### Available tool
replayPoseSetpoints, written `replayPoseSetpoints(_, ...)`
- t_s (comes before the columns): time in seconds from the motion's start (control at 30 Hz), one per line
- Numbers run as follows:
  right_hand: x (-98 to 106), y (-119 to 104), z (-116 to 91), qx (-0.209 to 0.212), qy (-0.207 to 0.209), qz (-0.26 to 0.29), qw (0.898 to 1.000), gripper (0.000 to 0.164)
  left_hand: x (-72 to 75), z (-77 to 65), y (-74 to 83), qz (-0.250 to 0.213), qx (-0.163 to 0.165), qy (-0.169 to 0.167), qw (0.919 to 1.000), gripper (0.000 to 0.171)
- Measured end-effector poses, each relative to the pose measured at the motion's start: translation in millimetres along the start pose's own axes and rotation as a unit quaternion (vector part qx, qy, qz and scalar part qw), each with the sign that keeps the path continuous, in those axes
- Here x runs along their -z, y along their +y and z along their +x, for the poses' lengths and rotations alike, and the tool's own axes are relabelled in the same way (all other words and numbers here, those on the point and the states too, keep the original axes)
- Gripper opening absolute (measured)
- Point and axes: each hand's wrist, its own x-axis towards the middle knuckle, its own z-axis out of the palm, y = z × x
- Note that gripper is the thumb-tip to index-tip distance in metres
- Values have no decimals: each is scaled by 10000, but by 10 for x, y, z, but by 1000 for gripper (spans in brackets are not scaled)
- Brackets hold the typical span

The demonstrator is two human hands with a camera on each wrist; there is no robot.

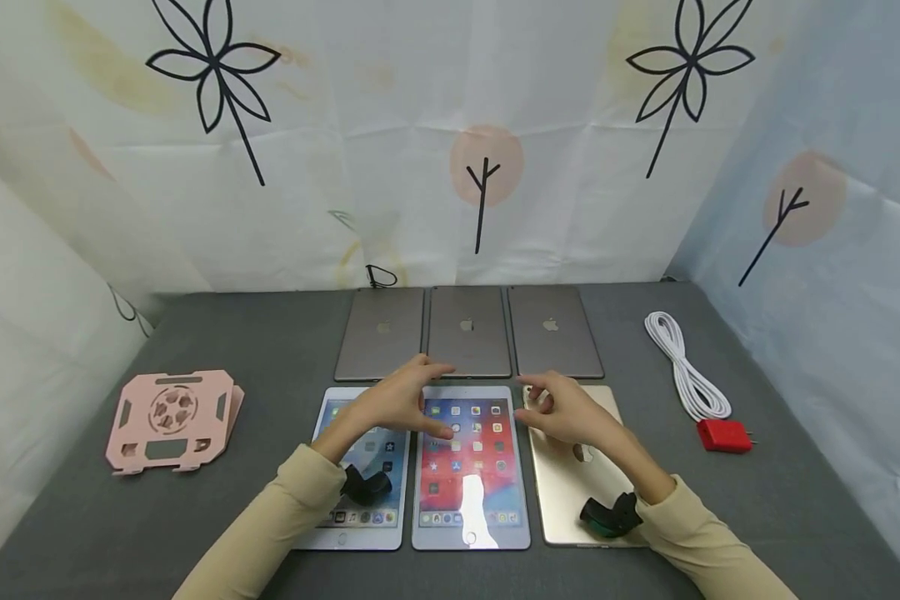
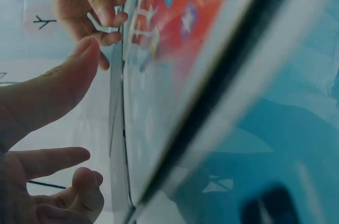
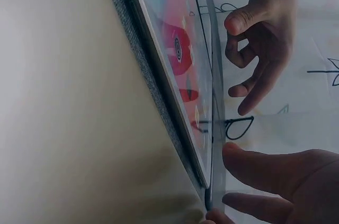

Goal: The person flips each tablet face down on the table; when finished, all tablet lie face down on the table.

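Three tablets lie side by side in the front row of the head view. The left tablet [image 1: 371, 535] and middle tablet [image 1: 457, 479] are white-framed with lit screens of app icons; the right one is a gold tablet [image 1: 566, 492], back up. My left hand [image 1: 397, 400] hovers above the left and middle tablets, thumb and fingers spread, holding nothing. Over the upper part of the gold tablet is my right hand [image 1: 570, 410], fingers loosely bent, thumb apart from the index finger, with nothing between them. The left wrist view shows the left thumb [image 2: 63, 89] clear of the middle screen [image 2: 180, 38].
Behind stand three grey tablets in a row, backs up: left [image 1: 382, 333], middle [image 1: 468, 337] and right [image 1: 555, 333]. A pink folding stand [image 1: 172, 421] lies at left. At right are a coiled white cable [image 1: 686, 371] and a red plug adapter [image 1: 723, 436]. Cloth walls [image 1: 555, 200] enclose the grey table.
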Motion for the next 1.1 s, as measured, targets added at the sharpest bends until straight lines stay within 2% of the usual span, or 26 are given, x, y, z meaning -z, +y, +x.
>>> replayPoseSetpoints(0.23, -97, -53, 52, -324, -98, -78, 9994, 68, -12, -79, -155, 51, 290, -47, 9996, 102)
replayPoseSetpoints(0.43, -149, -81, 92, -359, -66, -221, 9991, 65, -55, -104, -224, 123, 382, -89, 9992, 102)
replayPoseSetpoints(0.73, -196, -86, 93, -408, 48, -236, 9989, 62, -89, -151, -272, 173, 363, 180, 9990, 93)
replayPoseSetpoints(0.87, -196, -70, 89, -435, 23, 11, 9990, 60, -124, -155, -267, 198, 414, 351, 9983, 91)
replayPoseSetpoints(0.97, -191, -50, 88, -520, -85, 455, 9976, 60, -148, -146, -259, 217, 499, 447, 9975, 90)
replayPoseSetpoints(1.1, -177, -38, 96, -694, -338, 1189, 9899, 62, -166, -134, -257, 197, 600, 481, 9968, 89)
